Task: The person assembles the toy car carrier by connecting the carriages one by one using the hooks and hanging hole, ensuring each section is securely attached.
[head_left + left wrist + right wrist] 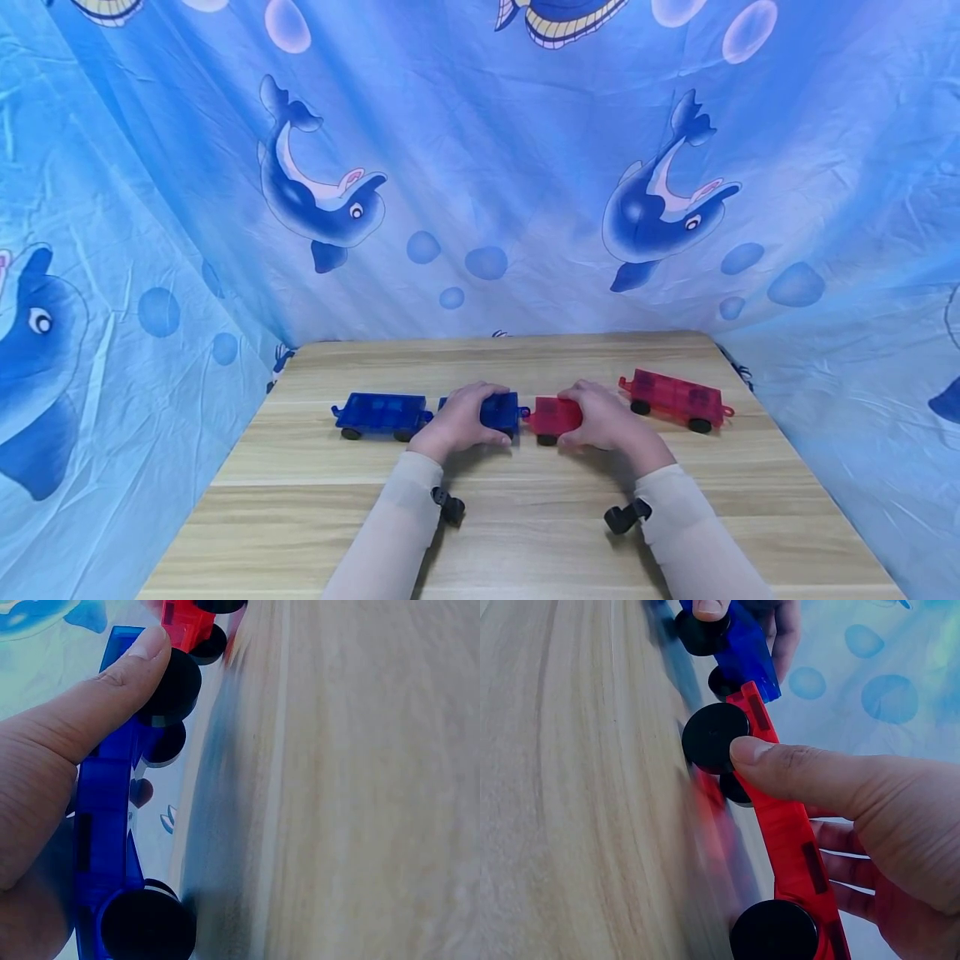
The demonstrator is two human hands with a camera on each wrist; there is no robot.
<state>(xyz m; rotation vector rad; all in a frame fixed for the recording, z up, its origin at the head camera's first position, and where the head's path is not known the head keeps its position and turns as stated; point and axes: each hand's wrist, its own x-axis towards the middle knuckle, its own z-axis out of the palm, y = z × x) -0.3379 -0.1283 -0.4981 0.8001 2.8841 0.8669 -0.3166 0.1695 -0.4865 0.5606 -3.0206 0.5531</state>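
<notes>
Hooks [524,412] should sit level: my left hand [463,419] grips a blue car [498,412], my right hand [604,422] the red car [553,413] beside it.

On the rectangular wood-grained bench [525,533], a translucent blue plastic wagon [382,413] stands leftmost. Just right of it, a second translucent blue plastic wagon [498,410] sits within the left grip [461,419]. Next, end to end, a translucent red plastic wagon [552,414] sits within the right grip [600,418]. Rightmost, slightly farther back, stands another translucent red plastic wagon [675,396]. A blue dolphin-printed cloth curtain [480,183] hangs behind the bench and along both sides.
</notes>
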